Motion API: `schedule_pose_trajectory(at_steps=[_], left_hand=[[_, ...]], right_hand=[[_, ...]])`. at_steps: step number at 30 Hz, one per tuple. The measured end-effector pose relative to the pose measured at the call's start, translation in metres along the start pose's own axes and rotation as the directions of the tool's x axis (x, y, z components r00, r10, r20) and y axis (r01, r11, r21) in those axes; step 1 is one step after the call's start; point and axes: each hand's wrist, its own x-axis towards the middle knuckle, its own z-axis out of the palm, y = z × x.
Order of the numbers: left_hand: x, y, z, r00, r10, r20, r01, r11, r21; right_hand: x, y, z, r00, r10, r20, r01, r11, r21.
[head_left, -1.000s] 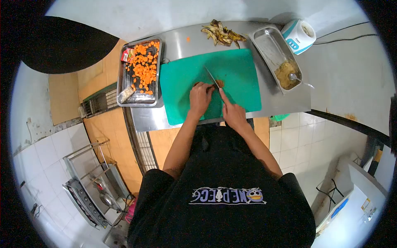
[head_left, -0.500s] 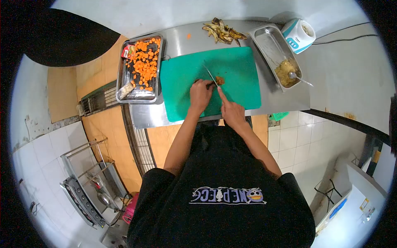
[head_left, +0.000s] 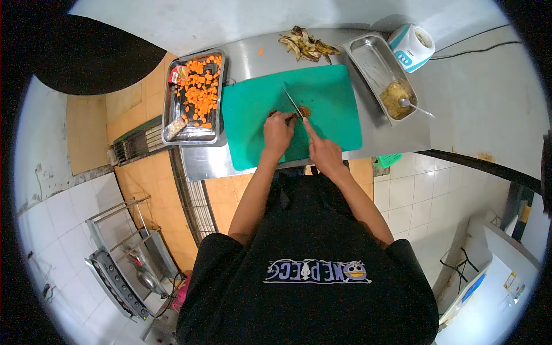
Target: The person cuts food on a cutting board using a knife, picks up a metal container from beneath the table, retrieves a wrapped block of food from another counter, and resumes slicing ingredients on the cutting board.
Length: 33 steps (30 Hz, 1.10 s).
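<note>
A dark brown piece of food, mostly hidden, lies on the green cutting board under the left hand, its fingers bunched (whether they pinch, one cannot tell). The right hand curls its fingers around the obscured handle of a knife, beside brown chopped bits.

Right hand grips knife over green board; left hand holds brown piece beside knife. Brown bits right of knife. Carrot tray left, peels far side of tabletop.
</note>
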Motion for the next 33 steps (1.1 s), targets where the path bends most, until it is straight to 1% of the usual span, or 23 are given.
schedule_pose_trajectory(at_steps=[1, 3, 5, 6, 7, 8, 10, 12, 15, 19, 22, 23, 24, 25, 27, 31, 33], left_hand=[[0.0, 0.0, 0.001, 1.0, 0.001, 0.003, -0.001, 1.0, 0.0], [0.002, 0.003, 0.001, 0.999, -0.036, 0.017, 0.037, 0.999, -0.028], [0.001, 0.006, -0.003, 1.0, -0.013, 0.007, 0.013, 0.999, -0.033], [-0.001, 0.006, -0.004, 1.0, 0.011, -0.008, -0.011, 0.999, -0.036], [-0.004, 0.004, -0.003, 1.0, 0.005, -0.004, -0.005, 0.999, -0.035], [0.001, 0.002, -0.001, 1.0, -0.002, 0.0, 0.002, 0.999, -0.039], [0.002, 0.002, 0.002, 1.0, 0.003, 0.012, -0.002, 0.999, -0.048], [0.004, 0.002, 0.003, 0.998, -0.051, 0.029, 0.053, 0.996, -0.07], [0.003, 0.0, -0.001, 1.0, -0.016, 0.005, 0.016, 0.999, -0.03], [0.002, 0.004, -0.005, 0.999, -0.025, 0.025, 0.025, 0.999, -0.022], [0.004, 0.004, -0.004, 1.0, -0.026, 0.017, 0.027, 0.998, -0.05], [0.005, 0.003, -0.005, 0.998, -0.047, 0.04, 0.049, 0.997, -0.067], [0.006, 0.003, -0.004, 0.996, -0.067, 0.065, 0.072, 0.994, -0.085], [0.007, 0.003, -0.004, 0.997, -0.058, 0.058, 0.063, 0.994, -0.087], [0.004, 0.002, -0.005, 1.0, -0.02, 0.02, 0.022, 0.997, -0.078], [0.004, 0.005, -0.008, 0.999, -0.03, 0.025, 0.031, 0.999, -0.043], [0.004, 0.006, -0.007, 1.0, -0.029, 0.006, 0.029, 0.996, -0.08]], right_hand=[[0.0, -0.001, -0.001, 1.0, 0.008, 0.003, -0.008, 1.0, 0.021], [0.0, -0.001, 0.003, 1.0, -0.002, -0.01, 0.002, 1.0, 0.004], [0.0, 0.0, 0.01, 1.0, -0.018, -0.013, 0.018, 1.0, -0.012], [0.002, -0.001, 0.011, 1.0, 0.009, -0.001, -0.009, 0.999, -0.042], [0.002, -0.003, 0.012, 0.999, 0.04, 0.009, -0.039, 0.997, -0.071], [0.005, -0.003, 0.011, 0.999, 0.038, 0.006, -0.037, 0.997, -0.072], [0.005, -0.004, 0.009, 0.999, 0.046, 0.005, -0.046, 0.997, -0.061], [0.009, -0.004, 0.005, 0.999, 0.048, 0.002, -0.048, 0.997, -0.055], [0.009, -0.008, 0.004, 0.999, 0.039, 0.012, -0.039, 0.999, -0.029], [0.005, -0.008, 0.007, 1.0, 0.024, -0.008, -0.024, 1.0, -0.017], [0.008, -0.006, 0.011, 0.999, 0.032, -0.017, -0.032, 0.999, -0.031], [0.011, -0.005, 0.011, 0.999, 0.029, -0.026, -0.03, 0.999, -0.033], [0.011, -0.004, 0.01, 0.999, 0.048, 0.002, -0.048, 0.999, -0.025], [0.013, -0.003, 0.008, 0.998, 0.064, 0.027, -0.064, 0.998, -0.018], [0.012, -0.002, 0.005, 0.998, 0.056, 0.02, -0.056, 0.998, 0.007], [0.008, -0.007, 0.003, 0.999, 0.036, 0.006, -0.036, 0.999, 0.04], [0.007, -0.008, 0.004, 0.999, 0.04, 0.01, -0.04, 0.999, 0.036]])
